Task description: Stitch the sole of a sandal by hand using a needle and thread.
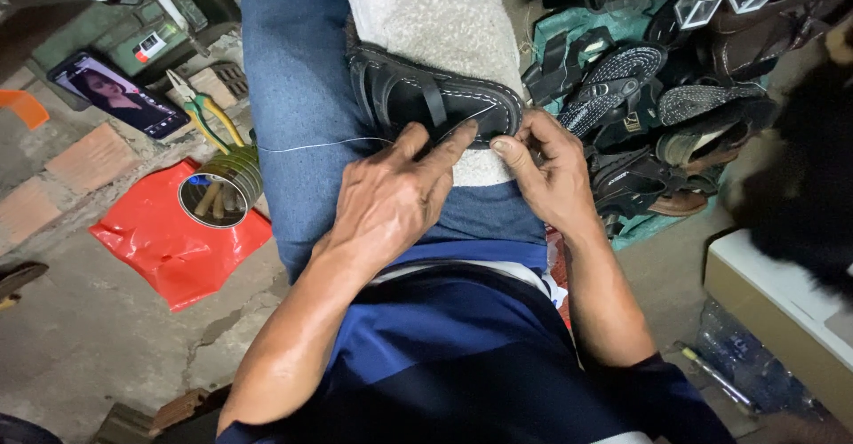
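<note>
— What is closest to you?

— The person's torso in a dark blue shirt, seated, with both forearms running forward onto the lap. The legs are in blue jeans.

— State the left hand.

— The left hand lies palm down on the thigh. Its index finger is extended and presses on the near edge of the black sandal. A thin white thread runs out to the left from under the fingers, drawn taut. Whether the fingers pinch the thread, I cannot tell; the contact point is hidden.

— And the right hand?

— The right hand is closed on the heel end of the sandal, thumb on top of the sole edge, fingers curled under. That is a firm grasp on the sandal.

— Where does the sandal lie?

— Across the lap, on a pale fleecy cloth spread over the right thigh. Straps face up; white stitching runs along the sole rim near the right thumb.

— What is on the floor?

— To the left, a red plastic bag on the concrete, with a round metal tin standing on it, tools inside. Just beyond, pliers with yellow-green handles, then a phone with its screen lit. To the right, a pile of dark sandals on a green sheet, and a cardboard box nearer the person.
</note>
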